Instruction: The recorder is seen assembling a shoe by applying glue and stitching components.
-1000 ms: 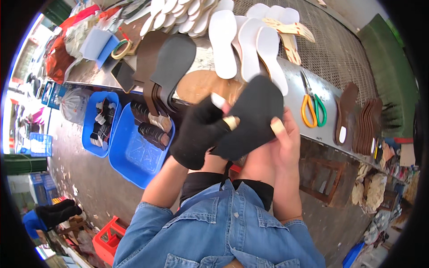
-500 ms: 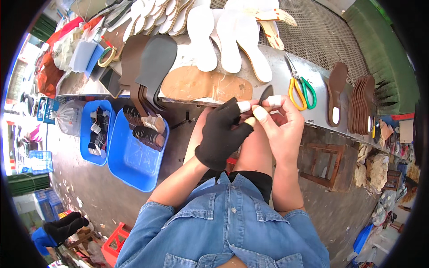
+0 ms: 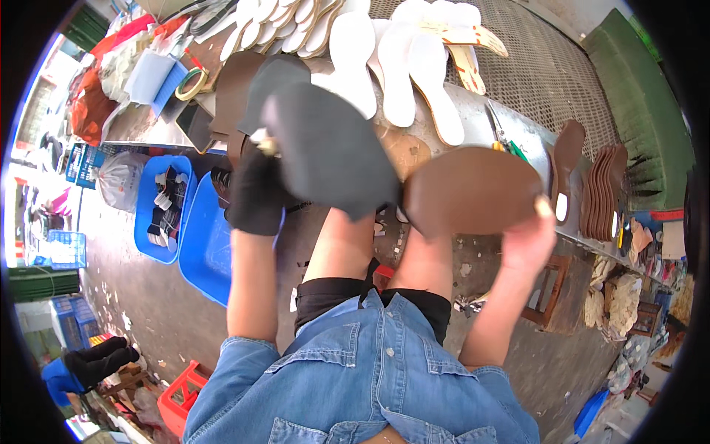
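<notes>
Before me runs a long, silver-grey, metal-topped counter point(image 3: 538, 127), its bare right part shining with reflected light. Behind the counter I see a wide, grey-brown mesh surface point(image 3: 529, 70), and past the counter's far right side a tall, dull-green panel point(image 3: 642, 111) beside a strip of plain, pale wall point(image 3: 568, 16). Below the counter spreads a worn, dark grey floor point(image 3: 148, 314), scattered with whitish flecks. Under the counter's right end I make out a dark brown, open wooden frame point(image 3: 548, 292); well apart from its left end stands a bright red plastic stool point(image 3: 177, 396). Left of the counter, strong white light pours through a bright opening point(image 3: 31, 111); whether window or doorway, I cannot tell.
</notes>
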A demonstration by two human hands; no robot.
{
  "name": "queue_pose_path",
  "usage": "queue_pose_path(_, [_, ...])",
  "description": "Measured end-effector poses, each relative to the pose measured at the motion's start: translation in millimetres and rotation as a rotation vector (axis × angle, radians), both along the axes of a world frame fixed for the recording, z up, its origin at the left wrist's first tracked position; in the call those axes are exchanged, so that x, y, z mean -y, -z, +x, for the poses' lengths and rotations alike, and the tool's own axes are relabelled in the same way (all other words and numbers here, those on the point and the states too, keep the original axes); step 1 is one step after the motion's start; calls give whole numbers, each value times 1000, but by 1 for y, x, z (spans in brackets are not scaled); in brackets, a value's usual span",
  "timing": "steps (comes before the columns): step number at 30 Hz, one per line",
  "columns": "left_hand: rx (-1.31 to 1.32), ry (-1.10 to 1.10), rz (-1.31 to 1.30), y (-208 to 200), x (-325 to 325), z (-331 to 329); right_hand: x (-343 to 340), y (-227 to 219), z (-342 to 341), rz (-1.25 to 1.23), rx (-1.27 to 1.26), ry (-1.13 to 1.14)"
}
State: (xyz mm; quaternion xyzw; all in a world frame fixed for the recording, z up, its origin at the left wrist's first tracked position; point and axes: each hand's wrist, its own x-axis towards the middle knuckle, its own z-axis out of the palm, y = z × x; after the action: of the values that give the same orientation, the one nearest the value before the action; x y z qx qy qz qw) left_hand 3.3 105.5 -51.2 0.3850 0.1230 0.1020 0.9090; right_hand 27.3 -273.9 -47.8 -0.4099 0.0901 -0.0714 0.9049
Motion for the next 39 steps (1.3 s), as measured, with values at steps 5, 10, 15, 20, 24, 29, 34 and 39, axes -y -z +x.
queue_pose_path(5, [96, 151, 71, -37, -80, -36, 94, -7, -18, 36, 88, 273])
queue_pose_path(10, [-8, 46, 532, -36, -96, 35, 103, -10, -23, -150, 150, 263])
queue_pose_path(15, [-50, -189, 1245, -3, -166, 126, 71, -29, -24, -259, 117, 347])
queue_pose_path(20, [147, 152, 1093, -32, -44, 95, 15, -52, -25, -633, 192, 86])
queue_pose_path(24, [656, 350, 1277, -41, 100, 15, -93, -60, -12, -1155, 269, -147])
queue_pose_path(29, [87, 369, 96, -12, 98, 21, -116, -63, 30, -1171, 618, 8])
queue_pose_path(34, [24, 458, 316, -27, 76, 26, -90, 13, 141, -1615, 577, 116])
queue_pose_path(39, [85, 547, 225, -35, 75, 17, -115, 36, 163, -1984, 257, -77])
